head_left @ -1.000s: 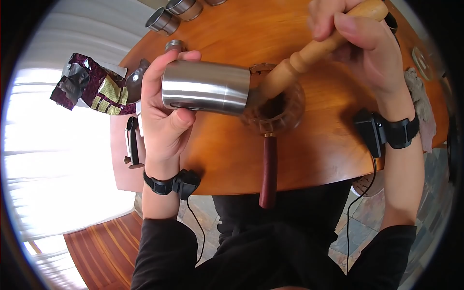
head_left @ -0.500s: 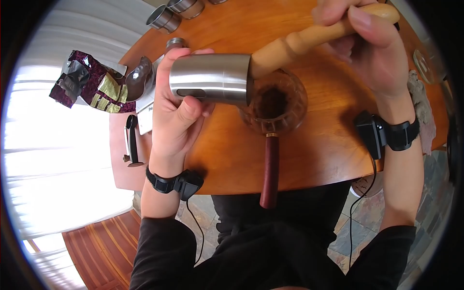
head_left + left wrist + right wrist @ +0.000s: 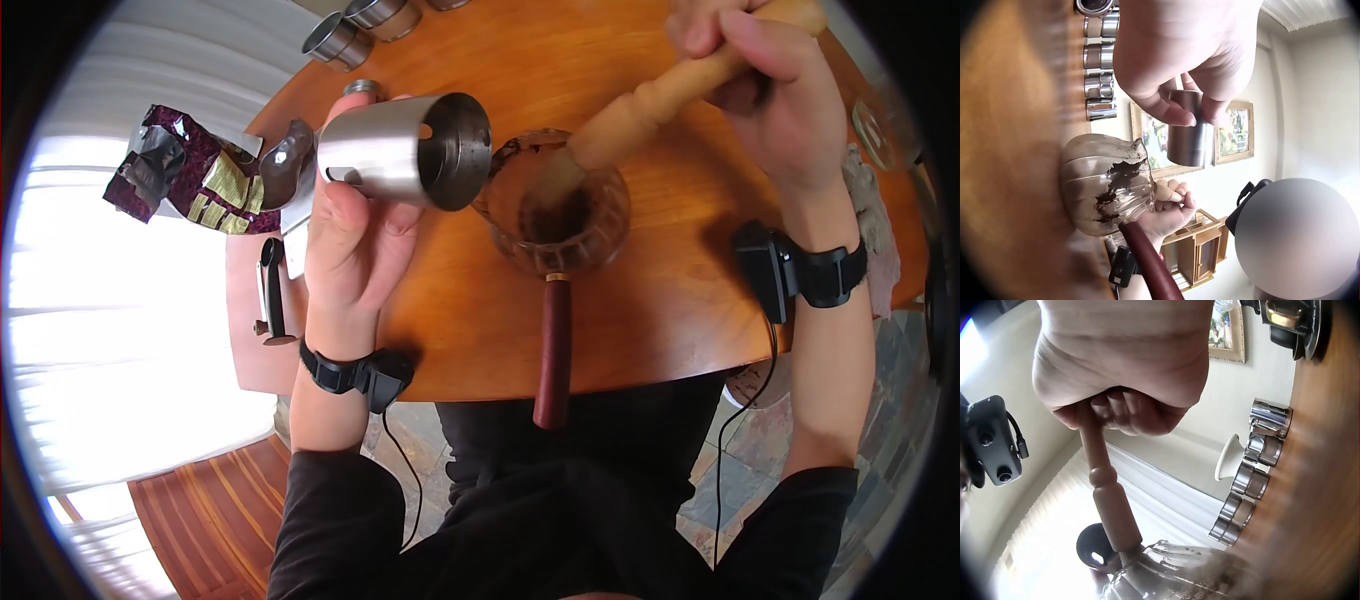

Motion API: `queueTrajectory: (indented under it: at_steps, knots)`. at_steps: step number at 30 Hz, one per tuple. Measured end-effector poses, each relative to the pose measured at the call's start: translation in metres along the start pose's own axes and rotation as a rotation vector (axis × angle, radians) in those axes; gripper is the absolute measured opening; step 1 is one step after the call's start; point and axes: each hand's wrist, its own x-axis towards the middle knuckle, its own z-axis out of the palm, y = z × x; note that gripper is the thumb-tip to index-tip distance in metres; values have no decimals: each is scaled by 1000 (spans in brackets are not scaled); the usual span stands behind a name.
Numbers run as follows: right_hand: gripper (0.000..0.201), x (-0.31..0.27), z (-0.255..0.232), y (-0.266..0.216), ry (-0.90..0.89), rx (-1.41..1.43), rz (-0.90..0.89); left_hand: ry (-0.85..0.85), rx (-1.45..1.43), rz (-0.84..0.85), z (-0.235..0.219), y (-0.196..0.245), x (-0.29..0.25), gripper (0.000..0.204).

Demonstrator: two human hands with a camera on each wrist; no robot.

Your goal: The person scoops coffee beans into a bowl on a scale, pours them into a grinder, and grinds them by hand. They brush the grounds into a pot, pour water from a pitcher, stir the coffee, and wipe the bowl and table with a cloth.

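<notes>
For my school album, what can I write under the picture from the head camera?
One hand holds a metal cup while the other dips a wooden brush into a glass pot.

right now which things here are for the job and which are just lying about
In use:
- metal cylinder in the left hand
- wooden-handled tool in the right hand
- glass pot

Seemingly idle:
- patterned bag
- metal cups
- crumpled cloth

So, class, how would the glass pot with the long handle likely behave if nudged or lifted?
The glass pot is probably rigid but fragile, its ribbed wall being see-through glass. Its rounded body might feel slippery. The long handle sticks out past the edge of the table, so a bump there could swing or tip it.
</notes>
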Motion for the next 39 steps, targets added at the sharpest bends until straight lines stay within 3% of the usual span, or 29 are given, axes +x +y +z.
queueTrajectory:
  at_steps: [2, 7, 9, 12, 19, 25, 28, 29, 31, 32, 34, 36, 38, 39]
  knots:
    - [28, 2, 0, 0, 37, 46, -17, -93, -109, -41, -14, 0, 2, 73]
    - [26, 13, -20, 9, -150, 407, -70, -231, -290, -126, -21, -4, 4, 69]
    - [20, 5, -21, -3, -278, 459, 81, -205, -329, -168, -22, -4, 2, 66]
    - [23, 5, -23, -4, -243, 419, 62, -256, -281, -132, -21, -6, 4, 63]
    - [26, 1, -26, -14, -190, 302, -40, -106, -56, -79, -8, -3, -1, 61]
    - [29, -4, -28, -19, -143, 276, -104, -78, 65, -27, -12, -5, 3, 59]
    - [30, -7, -21, -15, -137, 153, -52, -74, 207, 8, 1, -7, 2, 55]
    - [30, -8, -17, -11, -132, 107, -44, -71, 200, 15, -2, -8, 3, 55]
    - [30, -9, -8, -8, -116, 15, -41, -293, -54, 9, -8, -10, 4, 48]
    - [30, -10, -5, -7, -105, -30, -46, -290, -61, 19, -6, -11, 3, 48]
    - [33, -9, -3, -5, -80, 19, -91, -107, -73, 3, 4, -9, -2, 42]
    - [34, -2, 2, -2, -115, 22, -76, -98, -93, -17, 3, -4, -1, 41]
    - [31, 0, 5, -3, -89, 153, -11, -155, 90, 97, 1, -6, 1, 44]
    - [31, 1, 5, -2, -101, 144, -2, -152, 42, 115, 4, -6, 1, 56]
